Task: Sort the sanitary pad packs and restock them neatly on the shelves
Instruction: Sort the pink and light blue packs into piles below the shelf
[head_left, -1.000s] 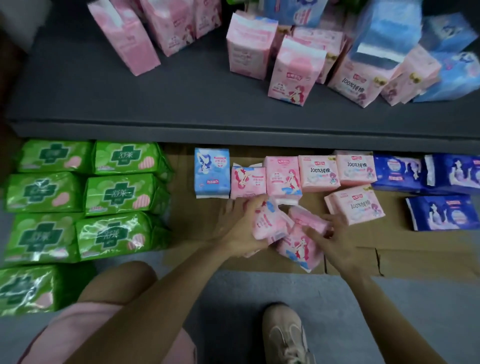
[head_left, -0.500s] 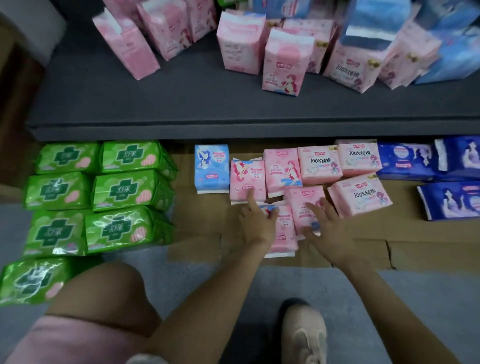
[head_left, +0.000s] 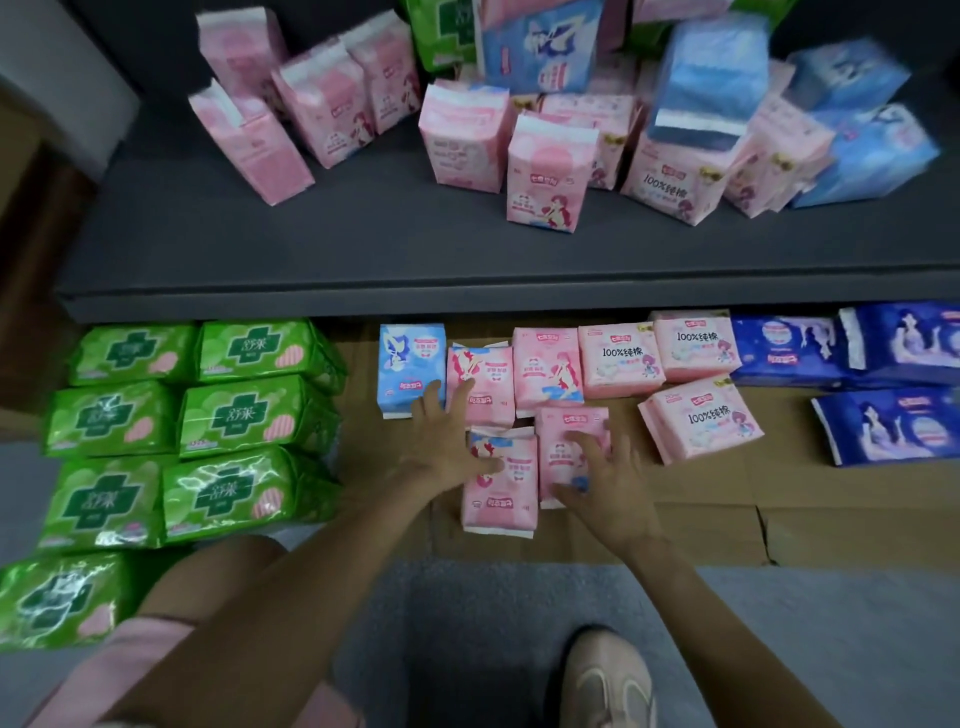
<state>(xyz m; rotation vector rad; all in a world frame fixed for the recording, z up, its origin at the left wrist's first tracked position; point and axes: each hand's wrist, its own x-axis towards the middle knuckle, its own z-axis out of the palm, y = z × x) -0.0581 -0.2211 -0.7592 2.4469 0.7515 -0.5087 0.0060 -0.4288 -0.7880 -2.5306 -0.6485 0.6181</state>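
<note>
Two pink pad packs lie flat side by side on the cardboard (head_left: 701, 525). My left hand (head_left: 447, 441) rests with spread fingers on the left pink pack (head_left: 501, 493) and reaches onto the pink pack behind it (head_left: 485, 387). Fingers of my right hand (head_left: 602, 483) press flat on the right pink pack (head_left: 563, 441). Behind them runs a row: a light blue pack (head_left: 410, 364), pink packs (head_left: 621, 358), and dark blue packs (head_left: 789, 351). Green packs (head_left: 234, 421) sit stacked on the left.
A dark grey shelf (head_left: 363, 244) above carries several loose pink packs (head_left: 548, 176) and light blue packs (head_left: 711, 78) in a jumble. One tilted pink pack (head_left: 701, 426) lies right of my hands. My shoe (head_left: 608, 680) stands on the grey floor below.
Both hands set the two pink packs down flat on the cardboard and straightened them side by side; the fingers went from gripping the packs to lying flat on them.
</note>
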